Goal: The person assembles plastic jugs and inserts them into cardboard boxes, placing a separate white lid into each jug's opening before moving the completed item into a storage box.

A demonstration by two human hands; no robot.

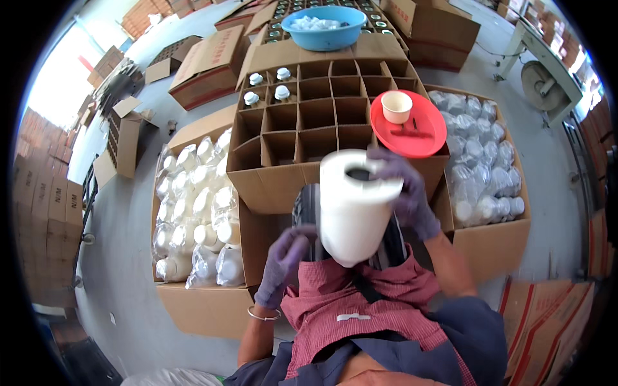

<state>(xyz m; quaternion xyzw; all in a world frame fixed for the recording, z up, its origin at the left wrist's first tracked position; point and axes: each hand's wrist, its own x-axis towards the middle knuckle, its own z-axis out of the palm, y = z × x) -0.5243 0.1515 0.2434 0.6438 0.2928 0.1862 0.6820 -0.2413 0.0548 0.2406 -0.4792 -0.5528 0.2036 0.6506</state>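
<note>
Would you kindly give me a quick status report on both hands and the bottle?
Right hand grips white bottle near its open mouth. Left hand at its lower side, gloved. Divided carton ahead, mostly unfilled; red plate sits on its corner.

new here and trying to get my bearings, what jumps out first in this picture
Dead centre, a big white plastic bottle is held between two purple-gloved hands, the right hand near its open mouth, the left hand low beside it. Behind it stands a divided cardboard box, a red plate with a small cup on its right corner.
</note>
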